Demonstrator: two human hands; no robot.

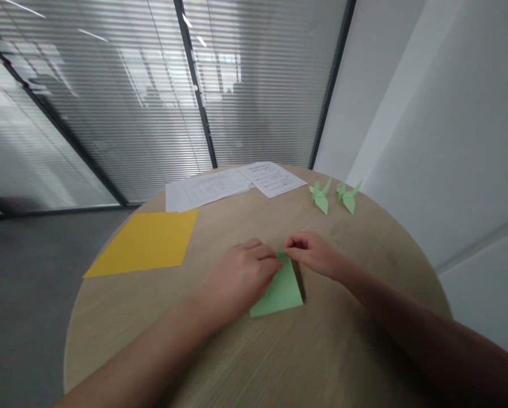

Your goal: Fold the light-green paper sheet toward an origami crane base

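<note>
A folded piece of green origami paper lies on the table in front of me, its near edge flat and its far corner between my hands. My left hand rests over its left side, fingers bent and pressed at the far corner. At that same corner, my right hand pinches the paper's edge between thumb and forefinger, the other fingers curled. The fingers hide the far tip, so its exact fold cannot be made out.
Two green paper cranes stand at the back right of the round wooden table. Yellow paper lies at the left, with printed white sheets behind it. Glass with blinds and a white wall stand beyond.
</note>
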